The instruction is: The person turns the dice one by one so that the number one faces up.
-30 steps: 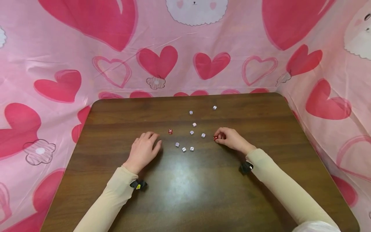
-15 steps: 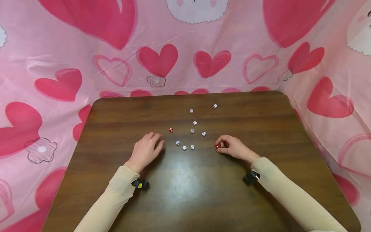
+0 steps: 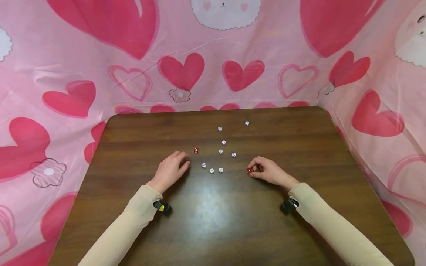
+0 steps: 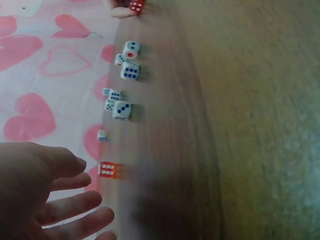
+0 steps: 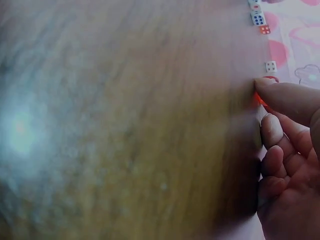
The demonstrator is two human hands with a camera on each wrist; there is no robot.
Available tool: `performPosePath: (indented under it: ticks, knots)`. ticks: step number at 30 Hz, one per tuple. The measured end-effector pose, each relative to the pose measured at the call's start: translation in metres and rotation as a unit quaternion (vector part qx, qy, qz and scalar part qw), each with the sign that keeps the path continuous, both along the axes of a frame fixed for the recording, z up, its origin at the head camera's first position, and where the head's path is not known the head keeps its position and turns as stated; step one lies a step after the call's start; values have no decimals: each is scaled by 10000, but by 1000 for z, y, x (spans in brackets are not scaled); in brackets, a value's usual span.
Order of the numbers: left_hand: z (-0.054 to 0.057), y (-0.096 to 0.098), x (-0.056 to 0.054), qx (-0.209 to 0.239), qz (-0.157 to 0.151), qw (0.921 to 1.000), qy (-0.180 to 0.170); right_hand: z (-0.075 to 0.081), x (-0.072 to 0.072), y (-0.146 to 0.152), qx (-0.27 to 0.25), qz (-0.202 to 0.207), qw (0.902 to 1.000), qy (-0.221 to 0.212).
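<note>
My right hand (image 3: 269, 171) pinches a red die (image 3: 249, 171) between thumb and forefinger, low at the tabletop; the right wrist view shows the thumb covering most of it. My left hand (image 3: 171, 170) has its fingers loosely bent and holds nothing. Just beyond its fingertips lies another red die (image 3: 196, 150), which in the left wrist view stands apart from the fingers. Between the hands are scattered several white dice, the closest being a white die (image 3: 204, 166) to the left, a white die (image 3: 221, 170) in the middle and a white die (image 3: 234, 155) towards the right hand.
The brown wooden table (image 3: 206, 229) has rounded corners. Farther back on it lie a white die (image 3: 220, 129) and a white die (image 3: 247, 123). A pink cloth (image 3: 213, 48) with hearts hangs behind the table and along its sides.
My right hand has drawn the red die towards me, down past the row of white dice. The left hand has shifted slightly right, closer to the other red die.
</note>
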State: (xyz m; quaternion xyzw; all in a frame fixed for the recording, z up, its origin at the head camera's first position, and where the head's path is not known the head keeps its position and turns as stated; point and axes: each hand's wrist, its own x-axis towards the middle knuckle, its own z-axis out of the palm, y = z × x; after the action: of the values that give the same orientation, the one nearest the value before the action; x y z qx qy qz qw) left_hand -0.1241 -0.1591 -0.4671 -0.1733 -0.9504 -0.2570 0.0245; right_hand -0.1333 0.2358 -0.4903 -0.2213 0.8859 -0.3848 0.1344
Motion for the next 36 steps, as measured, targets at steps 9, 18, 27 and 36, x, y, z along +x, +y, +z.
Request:
performPosePath:
  ticks: [9, 18, 27, 36]
  knots:
    - [1, 1, -33, 1028, 69, 9897, -997, 3, -1, 1, -6, 41, 9999, -133]
    - [1, 12, -66, 1319, 214, 9750, -1773, 2, -2, 1, -60, 29, 9996, -290]
    - [-9, 12, -69, 1298, 143, 9733, -1888, 1, -4, 2, -64, 85, 9993, -352]
    - [-13, 8, -67, 1306, 52, 9745, -1827, 2, -3, 2, -21, 26, 9992, -388]
